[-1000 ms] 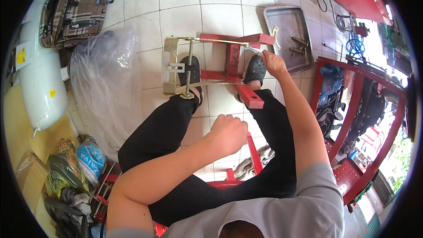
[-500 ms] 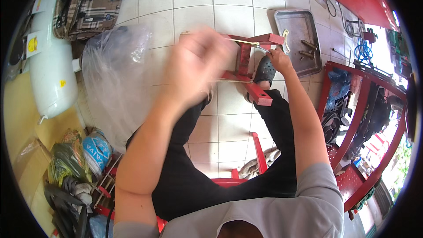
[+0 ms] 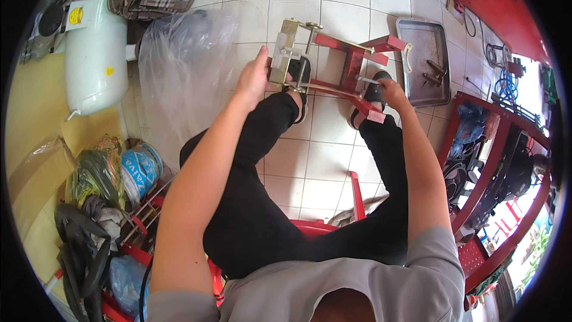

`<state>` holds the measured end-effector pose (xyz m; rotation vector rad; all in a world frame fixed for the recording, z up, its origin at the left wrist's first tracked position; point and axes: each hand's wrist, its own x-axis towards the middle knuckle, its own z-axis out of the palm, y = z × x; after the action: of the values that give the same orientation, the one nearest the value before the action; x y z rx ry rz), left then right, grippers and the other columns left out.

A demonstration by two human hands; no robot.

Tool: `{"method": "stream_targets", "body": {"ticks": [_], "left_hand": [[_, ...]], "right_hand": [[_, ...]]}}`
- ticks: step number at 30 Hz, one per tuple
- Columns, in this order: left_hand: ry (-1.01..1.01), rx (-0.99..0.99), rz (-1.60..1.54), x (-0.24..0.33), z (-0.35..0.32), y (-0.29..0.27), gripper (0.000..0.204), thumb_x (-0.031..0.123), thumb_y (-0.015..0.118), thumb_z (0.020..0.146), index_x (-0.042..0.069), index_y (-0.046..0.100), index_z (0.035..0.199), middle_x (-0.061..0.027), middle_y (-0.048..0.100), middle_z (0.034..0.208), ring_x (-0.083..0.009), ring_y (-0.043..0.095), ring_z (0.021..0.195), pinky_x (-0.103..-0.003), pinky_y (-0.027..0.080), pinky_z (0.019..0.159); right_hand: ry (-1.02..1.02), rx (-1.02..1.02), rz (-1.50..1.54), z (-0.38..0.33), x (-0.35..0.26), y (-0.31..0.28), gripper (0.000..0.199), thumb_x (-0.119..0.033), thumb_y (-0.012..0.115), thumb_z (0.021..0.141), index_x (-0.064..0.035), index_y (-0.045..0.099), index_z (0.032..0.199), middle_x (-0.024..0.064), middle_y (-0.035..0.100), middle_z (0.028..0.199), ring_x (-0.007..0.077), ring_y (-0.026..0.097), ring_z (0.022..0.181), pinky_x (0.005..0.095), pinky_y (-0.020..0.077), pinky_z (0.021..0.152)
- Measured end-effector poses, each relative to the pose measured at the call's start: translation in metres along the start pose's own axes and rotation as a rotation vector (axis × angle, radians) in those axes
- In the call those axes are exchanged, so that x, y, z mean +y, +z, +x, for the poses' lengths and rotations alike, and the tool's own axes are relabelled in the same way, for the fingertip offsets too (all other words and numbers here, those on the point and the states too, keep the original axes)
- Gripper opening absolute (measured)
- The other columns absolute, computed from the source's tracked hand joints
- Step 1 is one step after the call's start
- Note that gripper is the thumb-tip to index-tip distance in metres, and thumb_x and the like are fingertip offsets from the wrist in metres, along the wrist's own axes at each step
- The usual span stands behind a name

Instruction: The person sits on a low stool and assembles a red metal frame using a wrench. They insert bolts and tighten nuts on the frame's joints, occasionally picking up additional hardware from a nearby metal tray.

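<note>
A red-painted steel frame tool (image 3: 351,65) with a dull brass-coloured block end (image 3: 281,59) lies on the glossy white tiled floor (image 3: 333,0) between the seated person's sandalled feet. The left hand (image 3: 253,77) lies with fingers together, flat against the block's side, while the right hand (image 3: 390,90) is closed around a thin metal lever (image 3: 364,80) at the frame's near bar. Half a second ago the left hand was raised and blurred in mid-air; a crumpled clear plastic bag (image 3: 179,65) and a dented grey metal tray (image 3: 423,53) flank the tool.
</note>
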<state>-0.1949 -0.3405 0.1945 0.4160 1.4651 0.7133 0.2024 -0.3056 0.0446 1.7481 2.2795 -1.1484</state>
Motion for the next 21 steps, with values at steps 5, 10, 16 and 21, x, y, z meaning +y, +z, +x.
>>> {"method": "stream_targets", "body": {"ticks": [5, 10, 16, 21], "left_hand": [[0.159, -0.260, 0.514, 0.005, -0.025, -0.050, 0.039, 0.028, 0.061, 0.087, -0.001, 0.056, 0.113, -0.0096, 0.065, 0.103, -0.0173, 0.062, 0.091, -0.032, 0.050, 0.076], [0.372, -0.086, 0.659, -0.022, -0.010, -0.030, 0.033, 0.026, 0.068, 0.081, -0.004, 0.064, 0.096, -0.0111, 0.068, 0.083, -0.0196, 0.065, 0.076, -0.032, 0.049, 0.067], [0.537, 0.091, 0.862, -0.028, -0.016, -0.020, 0.033, 0.028, 0.070, 0.080, -0.004, 0.066, 0.082, -0.0123, 0.068, 0.074, -0.0179, 0.063, 0.068, -0.032, 0.048, 0.062], [0.719, 0.090, 0.597, -0.039, 0.004, -0.040, 0.032, 0.025, 0.074, 0.075, -0.003, 0.067, 0.088, -0.0143, 0.070, 0.083, -0.0243, 0.067, 0.076, -0.034, 0.051, 0.070]], "right_hand": [[-0.026, 0.134, -0.090, -0.048, -0.014, -0.049, 0.026, -0.010, 0.045, 0.087, -0.0051, 0.065, 0.102, 0.0237, 0.062, 0.097, 0.0395, 0.059, 0.097, 0.0464, 0.0457, 0.084], [-0.141, 0.318, 0.010, -0.102, -0.072, -0.098, 0.023, -0.007, 0.049, 0.087, -0.0017, 0.063, 0.105, 0.0230, 0.061, 0.086, 0.0366, 0.061, 0.084, 0.0398, 0.0459, 0.076], [0.019, 0.266, 0.600, -0.189, -0.204, -0.095, 0.026, -0.010, 0.045, 0.092, -0.0007, 0.062, 0.109, -0.0069, 0.038, 0.066, 0.0024, 0.034, 0.058, 0.0200, 0.0263, 0.052], [0.020, 0.125, 0.755, -0.205, -0.240, -0.050, 0.022, -0.011, 0.047, 0.095, 0.0005, 0.062, 0.106, -0.0037, 0.043, 0.066, 0.0062, 0.035, 0.059, 0.0230, 0.0326, 0.054]]}}
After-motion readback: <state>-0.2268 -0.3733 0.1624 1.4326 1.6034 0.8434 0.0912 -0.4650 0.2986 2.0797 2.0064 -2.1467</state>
